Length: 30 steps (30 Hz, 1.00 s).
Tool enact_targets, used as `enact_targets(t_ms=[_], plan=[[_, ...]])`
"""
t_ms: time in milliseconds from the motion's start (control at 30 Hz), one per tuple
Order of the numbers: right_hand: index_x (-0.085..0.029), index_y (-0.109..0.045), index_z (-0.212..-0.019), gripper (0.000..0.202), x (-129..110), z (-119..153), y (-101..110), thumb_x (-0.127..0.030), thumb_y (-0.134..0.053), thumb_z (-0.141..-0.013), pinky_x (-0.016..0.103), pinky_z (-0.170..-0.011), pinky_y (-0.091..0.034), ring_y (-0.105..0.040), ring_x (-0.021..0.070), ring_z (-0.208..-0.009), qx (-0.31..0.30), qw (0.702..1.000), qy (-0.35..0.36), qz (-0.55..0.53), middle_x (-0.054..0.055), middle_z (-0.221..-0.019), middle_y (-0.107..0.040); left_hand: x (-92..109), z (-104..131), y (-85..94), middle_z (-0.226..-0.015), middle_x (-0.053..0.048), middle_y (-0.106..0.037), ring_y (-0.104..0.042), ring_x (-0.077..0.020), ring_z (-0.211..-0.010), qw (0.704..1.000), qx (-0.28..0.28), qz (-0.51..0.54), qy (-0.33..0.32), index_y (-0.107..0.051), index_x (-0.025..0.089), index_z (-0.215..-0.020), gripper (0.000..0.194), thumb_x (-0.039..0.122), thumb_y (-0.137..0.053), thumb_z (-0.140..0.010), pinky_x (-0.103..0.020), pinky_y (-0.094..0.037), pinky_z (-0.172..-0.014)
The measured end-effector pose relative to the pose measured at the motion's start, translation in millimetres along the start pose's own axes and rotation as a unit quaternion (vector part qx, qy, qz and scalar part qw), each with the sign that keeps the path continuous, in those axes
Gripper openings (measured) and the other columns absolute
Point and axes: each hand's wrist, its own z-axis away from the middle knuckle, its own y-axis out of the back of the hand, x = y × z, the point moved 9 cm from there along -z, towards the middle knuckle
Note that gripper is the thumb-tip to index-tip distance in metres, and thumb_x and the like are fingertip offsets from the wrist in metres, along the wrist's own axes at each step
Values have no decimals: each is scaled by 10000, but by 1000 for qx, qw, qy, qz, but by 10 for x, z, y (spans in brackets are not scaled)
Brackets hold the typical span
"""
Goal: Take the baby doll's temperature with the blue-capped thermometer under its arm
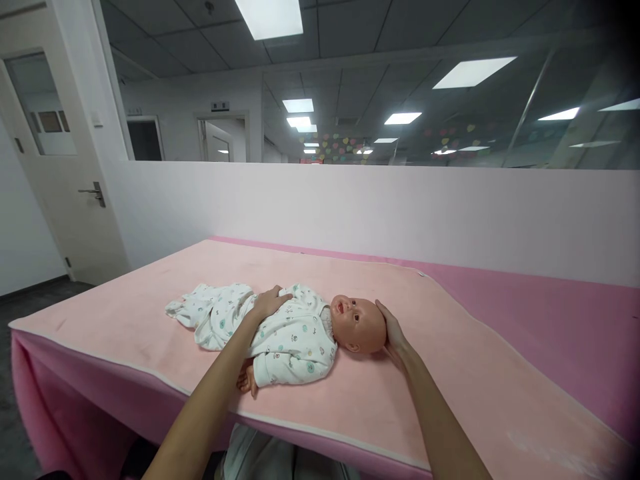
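Note:
A baby doll lies on its back on a peach pad, its bare head to the right. It wears a white printed sleepsuit, whose leg part trails flat to the left. My left hand rests flat on the doll's belly, fingers stretched out. Cupped round the crown of the doll's head is my right hand, with part of its palm hidden behind the head. One small doll hand shows at the sleeve's end, near my left forearm.
The pad covers a table draped in a pink cloth, whose front edge is close to my body. A low white wall with glass above stands behind it. On the far left is a door with a lever handle.

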Motion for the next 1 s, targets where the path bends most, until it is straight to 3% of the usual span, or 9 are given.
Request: enact_targets(t_ms=[200,300,400,533,633,733,800,1000], plan=[[-157,-614,-993,525,-23,-106,241,-584,-426,-751,365,-832,-491,-617,248,-942,47,998,37,18,86,-954,-676,4,14,6,-1170,-91,-580,-512,-319,-1078,1000,2,-1,9,-462,238,-1100,583,665,-345,-721,-359,-389,-824],[-202,-589,-1016,458,-81,-169,518,-548,-505,-728,328,-873,-473,-584,220,-1012,143,985,97,-5,49,-1051,-644,14,24,11,-1158,-91,-586,-515,-324,-1068,1000,0,-3,10,-460,242,-1100,585,670,-335,-722,-368,-387,-820],[-223,-559,-1032,420,-168,-141,834,-515,-504,-735,288,-939,-427,-521,183,-1108,260,953,156,-24,37,-1190,-563,30,27,11,-1141,-89,-594,-521,-321,-1058,1000,-3,-3,4,-466,240,-1091,581,670,-324,-726,-365,-390,-817],[-249,-497,-1118,454,-251,-106,1012,-499,-464,-740,303,-915,-447,-517,163,-1109,312,926,211,-38,29,-1230,-523,28,16,5,-1157,-92,-585,-517,-315,-1066,1000,-4,-3,1,-465,233,-1093,584,667,-332,-725,-354,-393,-816],[-257,-540,-1067,406,-266,-147,850,-474,-500,-726,291,-874,-472,-550,171,-1061,252,943,216,-6,9,-1134,-594,17,8,-1,-1155,-92,-586,-518,-320,-1064,1000,-4,-4,4,-461,236,-1097,589,671,-334,-721,-358,-393,-810],[-192,-620,-932,384,-148,-219,513,-499,-520,-723,315,-823,-493,-606,223,-951,122,982,139,45,44,-945,-673,16,8,-1,-1124,-89,-602,-523,-326,-1055,1000,-4,-6,7,-471,239,-1080,582,675,-333,-720,-367,-390,-812],[-161,-639,-880,400,-102,-196,384,-511,-528,-723,322,-799,-495,-627,235,-884,77,990,104,61,61,-873,-687,24,13,2,-1116,-88,-606,-523,-326,-1056,1000,-4,-5,8,-474,239,-1079,581,674,-330,-722,-369,-386,-819],[-167,-623,-678,349,-272,-71,395,-516,-599,-663,298,-775,-482,-630,221,-836,109,983,132,63,46,-775,-691,45,36,16,-1128,-87,-598,-519,-329,-1060,1000,-4,3,11,-460,242,-1112,599,675,-333,-719,-368,-384,-819]])
